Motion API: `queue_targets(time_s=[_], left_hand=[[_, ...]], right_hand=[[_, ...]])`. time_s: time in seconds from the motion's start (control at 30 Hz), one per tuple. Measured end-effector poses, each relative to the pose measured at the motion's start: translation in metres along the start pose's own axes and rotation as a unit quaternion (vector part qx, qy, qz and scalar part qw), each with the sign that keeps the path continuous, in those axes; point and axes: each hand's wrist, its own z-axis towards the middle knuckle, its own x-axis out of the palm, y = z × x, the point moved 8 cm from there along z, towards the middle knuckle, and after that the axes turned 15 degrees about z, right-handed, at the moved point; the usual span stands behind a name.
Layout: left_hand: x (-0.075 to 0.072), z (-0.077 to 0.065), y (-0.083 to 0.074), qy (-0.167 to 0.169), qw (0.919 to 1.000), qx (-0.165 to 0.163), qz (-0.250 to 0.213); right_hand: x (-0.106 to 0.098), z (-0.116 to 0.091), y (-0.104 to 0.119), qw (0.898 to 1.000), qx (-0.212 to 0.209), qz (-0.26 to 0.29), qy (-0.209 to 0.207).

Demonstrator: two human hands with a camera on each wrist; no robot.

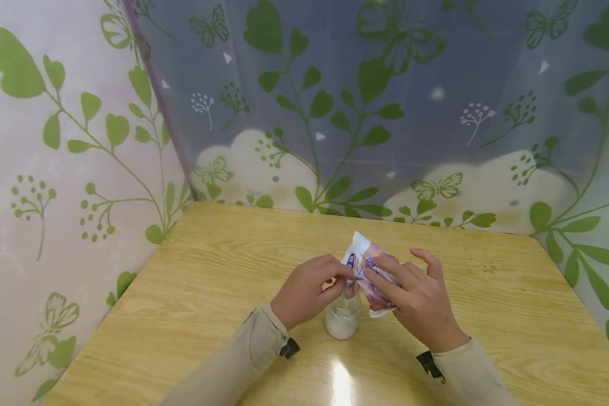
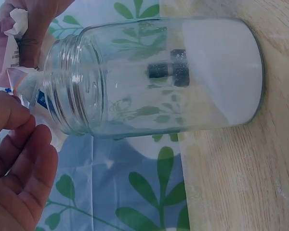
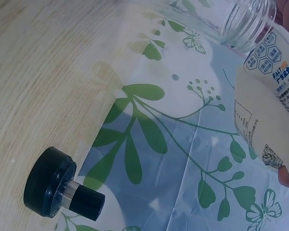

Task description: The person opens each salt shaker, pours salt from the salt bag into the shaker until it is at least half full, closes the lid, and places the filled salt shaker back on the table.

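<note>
In the head view, the worktop (image 1: 203,327) spreads either side of the hands, its back edge crossing mid-frame. Right of lower centre, the printed packet (image 1: 362,260) slants from upper left to lower right, left hand (image 1: 312,288) pinching its edge, right hand's (image 1: 420,299) fingers clamped on it. Below, a glass jar (image 1: 342,320) stands upright, white contents filling its base.

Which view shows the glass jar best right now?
Left wrist: the glass jar shows whole and large, with its white contents. The head view shows it small, mouth partly hidden; right wrist catches only its neck and part of its body.
</note>
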Motion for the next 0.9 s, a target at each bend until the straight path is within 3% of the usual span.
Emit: queue_targets(time_s=[0.37, 0.9], left_hand=[[0.0009, -0.0005, 0.0017, 0.001, 0.9998, -0.017, -0.01], [0.0004, -0.0013, 0.0026, 0.006, 0.9999, -0.014, -0.005]], right_hand=[[-0.0003, -0.0008, 0.0003, 1.0, -0.002, 0.001, -0.003], [-0.0008, 0.0021, 0.0018, 1.0, -0.004, 0.003, -0.014]])
